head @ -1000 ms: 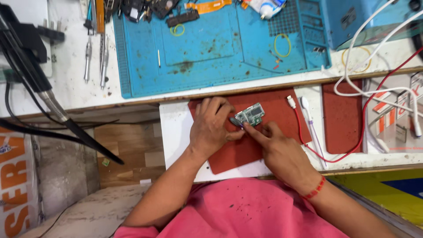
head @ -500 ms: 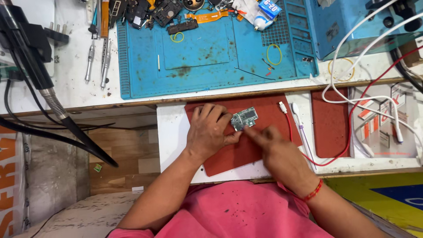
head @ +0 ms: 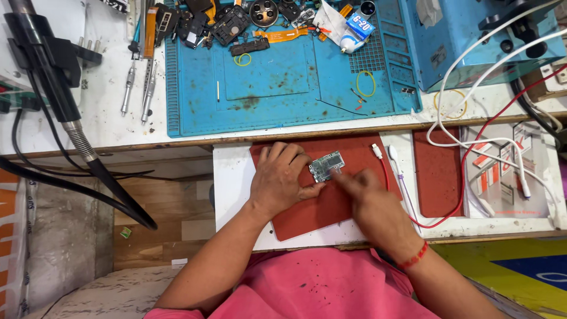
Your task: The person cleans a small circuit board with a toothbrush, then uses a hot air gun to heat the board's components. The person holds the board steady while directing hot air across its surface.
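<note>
— How many boards are seen, and where?
— One small circuit board [head: 326, 166] is held on the red mat [head: 307, 212], long axis tilted up to the right.
— And the hands?
— It is pinched at its left edge by the left hand [head: 280, 183]; the right hand [head: 372, 204], lower than before, presses it with one finger.

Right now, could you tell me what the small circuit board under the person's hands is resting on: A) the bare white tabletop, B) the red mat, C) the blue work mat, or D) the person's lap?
B: the small circuit board lies on the red mat, steadied by the left hand while the right hand touches it with a fingertip; the blue work mat sits farther back.
</note>
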